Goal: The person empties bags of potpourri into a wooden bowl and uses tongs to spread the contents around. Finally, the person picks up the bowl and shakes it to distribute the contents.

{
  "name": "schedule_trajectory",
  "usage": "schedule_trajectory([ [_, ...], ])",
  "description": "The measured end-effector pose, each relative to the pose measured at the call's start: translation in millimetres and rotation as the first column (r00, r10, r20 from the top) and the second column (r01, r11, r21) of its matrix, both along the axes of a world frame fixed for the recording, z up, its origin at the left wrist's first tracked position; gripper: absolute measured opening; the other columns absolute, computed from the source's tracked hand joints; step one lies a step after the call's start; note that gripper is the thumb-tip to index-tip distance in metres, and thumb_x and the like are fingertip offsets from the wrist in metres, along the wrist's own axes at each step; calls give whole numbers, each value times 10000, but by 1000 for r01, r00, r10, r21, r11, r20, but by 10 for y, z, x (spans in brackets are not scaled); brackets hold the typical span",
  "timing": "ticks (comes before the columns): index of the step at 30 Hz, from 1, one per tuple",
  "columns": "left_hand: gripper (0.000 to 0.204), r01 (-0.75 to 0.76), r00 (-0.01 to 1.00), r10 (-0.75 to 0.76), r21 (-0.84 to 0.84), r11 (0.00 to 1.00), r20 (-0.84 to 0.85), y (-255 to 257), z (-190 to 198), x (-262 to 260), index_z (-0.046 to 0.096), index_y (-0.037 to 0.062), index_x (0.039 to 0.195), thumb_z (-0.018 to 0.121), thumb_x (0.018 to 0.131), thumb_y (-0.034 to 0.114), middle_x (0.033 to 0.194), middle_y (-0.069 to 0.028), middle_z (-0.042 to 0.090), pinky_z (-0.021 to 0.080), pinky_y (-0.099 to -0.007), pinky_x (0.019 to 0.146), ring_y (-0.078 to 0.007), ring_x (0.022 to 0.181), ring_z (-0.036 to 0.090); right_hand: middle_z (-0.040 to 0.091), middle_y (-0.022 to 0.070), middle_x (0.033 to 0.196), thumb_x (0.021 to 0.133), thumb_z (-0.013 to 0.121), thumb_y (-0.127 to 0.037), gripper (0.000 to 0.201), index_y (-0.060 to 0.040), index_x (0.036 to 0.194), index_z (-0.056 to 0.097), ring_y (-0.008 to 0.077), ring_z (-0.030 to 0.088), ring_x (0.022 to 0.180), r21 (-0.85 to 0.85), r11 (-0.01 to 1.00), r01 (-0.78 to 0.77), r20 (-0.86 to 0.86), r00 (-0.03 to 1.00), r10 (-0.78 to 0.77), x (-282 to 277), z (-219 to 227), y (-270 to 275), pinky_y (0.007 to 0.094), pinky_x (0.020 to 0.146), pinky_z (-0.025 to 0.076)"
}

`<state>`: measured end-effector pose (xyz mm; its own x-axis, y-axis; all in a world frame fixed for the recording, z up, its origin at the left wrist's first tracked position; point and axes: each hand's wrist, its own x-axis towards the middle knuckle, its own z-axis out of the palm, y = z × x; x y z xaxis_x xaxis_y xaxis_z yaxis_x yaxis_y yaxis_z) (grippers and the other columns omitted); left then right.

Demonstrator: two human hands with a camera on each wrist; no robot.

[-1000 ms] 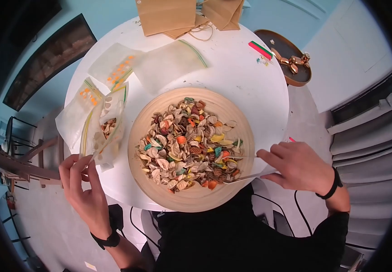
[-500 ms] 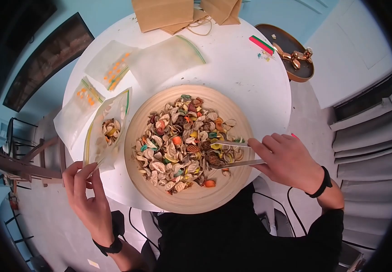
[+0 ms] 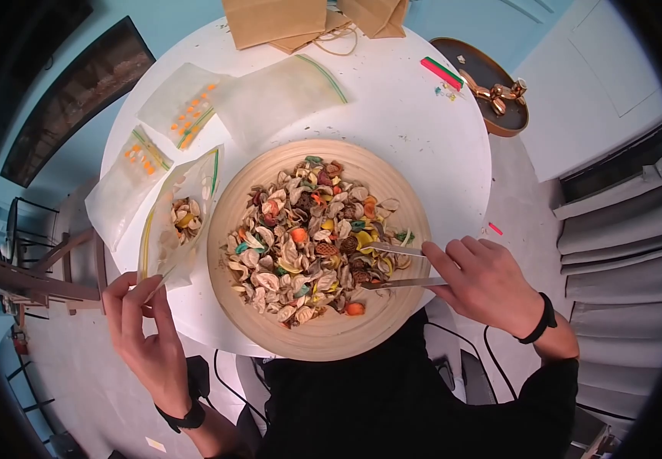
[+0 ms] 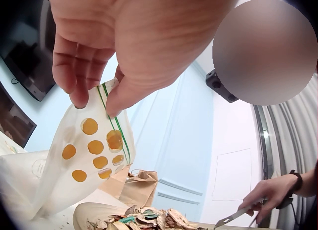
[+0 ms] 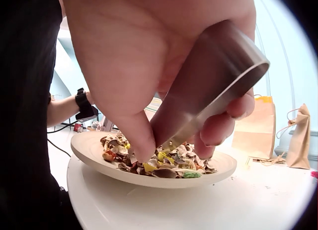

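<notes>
My left hand [image 3: 146,336] pinches the mouth corner of a frosted zip bag [image 3: 199,172] at the table's left edge. The bag's mouth gapes, with dried petals [image 3: 185,218] inside; in the left wrist view its wall [image 4: 74,135] carries round orange spots. My right hand [image 3: 487,283] grips metal tongs [image 3: 407,284] around their bent end, thumb on one side and fingers on the other. The tongs' arms stand apart, their tips at the right part of a potpourri heap [image 3: 270,264] of petals, cones and coloured pieces. A round wooden plate [image 3: 331,344] holds the heap.
Two flat zip bags with orange marks [image 3: 120,191] and a plain one [image 3: 277,99] lie on the round white table [image 3: 415,153]. Brown paper bags [image 3: 273,23] stand at its far edge. A red-and-green strip [image 3: 442,73] lies far right, near a tray [image 3: 510,118] with a golden balloon-dog figure.
My right hand has brought the tongs' tips leftward and farther over the heap from the plate's right rim. The held bag's mouth is spread wider, and my left hand has lowered slightly.
</notes>
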<state>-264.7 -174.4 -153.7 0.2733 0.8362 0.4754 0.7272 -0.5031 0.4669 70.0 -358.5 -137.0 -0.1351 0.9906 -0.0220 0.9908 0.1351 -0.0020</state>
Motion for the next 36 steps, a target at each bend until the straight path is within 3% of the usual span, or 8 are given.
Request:
schedule_trajectory([
  [4,121,-4,1000,5,-14,1000,22,-14,-13,0,679,16,1046,664,934,-27,1089,-73,603,466,-272,711,-139,766,526,532,54,829,782,809,-253,576,4,1245,583,202,587,741,27,999,18,50,999,-19,-26,-3,71,335,621,495],
  [9,118,4,1000,-4,-11,1000,28,-9,-22,4,679,15,1043,667,933,-25,1088,-76,601,466,-274,713,-143,763,526,540,79,814,838,779,-262,538,12,1251,569,240,599,721,-36,991,129,-60,990,-131,-68,-1,64,368,609,492],
  [18,122,17,1000,-17,5,1000,24,-9,-23,7,677,13,1042,667,929,-33,1090,-81,602,471,-279,722,-153,772,535,553,91,803,851,772,-253,528,13,1256,564,256,605,707,-36,969,245,-67,967,-247,-136,32,29,376,609,491],
  [21,195,39,999,-38,-26,999,14,-11,-2,2,698,25,1049,673,892,-88,1113,-109,597,533,-298,672,-201,905,617,555,89,800,861,764,-268,524,14,1256,566,247,607,709,-20,972,232,-49,971,-233,-159,-25,29,369,607,489],
  [25,192,51,999,-50,-21,998,14,-6,-12,7,699,26,1052,676,894,-82,1112,-109,597,532,-300,671,-198,894,616,561,78,798,865,757,-285,514,6,1247,573,235,609,711,-24,973,228,-28,973,-228,-193,-93,71,362,602,491],
  [27,126,39,999,-39,2,999,23,-17,-25,19,677,19,1044,671,929,-32,1094,-82,602,477,-278,722,-158,785,544,563,67,794,868,751,-297,503,-5,1239,578,228,610,705,-23,983,184,-15,983,-185,-202,-103,68,361,595,492],
  [36,127,45,998,-43,-34,998,48,-34,-30,17,677,20,1045,667,930,-33,1099,-78,599,481,-282,741,-159,806,552,566,54,757,871,744,-284,447,-15,1198,599,228,612,678,-13,983,182,-34,983,-183,-217,-68,77,358,575,491],
])
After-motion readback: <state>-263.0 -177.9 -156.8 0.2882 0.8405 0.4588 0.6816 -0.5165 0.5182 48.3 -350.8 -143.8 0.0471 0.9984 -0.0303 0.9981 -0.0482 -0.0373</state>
